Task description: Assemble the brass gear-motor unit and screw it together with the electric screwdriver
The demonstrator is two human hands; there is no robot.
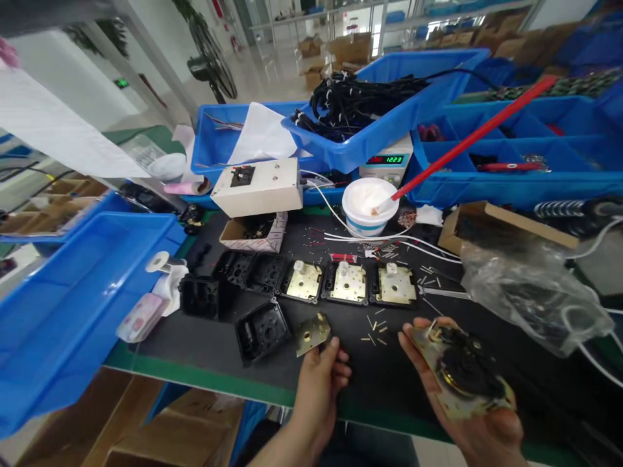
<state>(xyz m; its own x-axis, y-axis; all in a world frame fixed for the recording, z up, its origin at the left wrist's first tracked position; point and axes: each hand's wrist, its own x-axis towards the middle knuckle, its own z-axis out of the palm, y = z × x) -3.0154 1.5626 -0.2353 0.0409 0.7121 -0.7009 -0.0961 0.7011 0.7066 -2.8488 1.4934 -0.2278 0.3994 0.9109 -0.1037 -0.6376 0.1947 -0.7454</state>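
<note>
Between the thumb and fingers of my left hand [322, 376] is a small brass-coloured metal plate [312, 333] with a hole in it. My right hand [467, 421] holds a larger metal plate with a black round mechanism [462, 366] on it, tilted, palm beneath. An open black plastic housing [263, 331] lies just left of the small plate. Behind stand three housings in a row, each with a metal plate and a white gear; one is the middle housing [345, 283]. Several thin brass pins [376, 329] lie scattered between my hands.
A white tub [367, 206] with a red-handled stick stands behind the row. Blue bins [341, 146] with black cables rise at the back. On the left sits a large blue tray [87, 292]. A clear plastic bag [528, 292] and cardboard box [506, 224] are at right.
</note>
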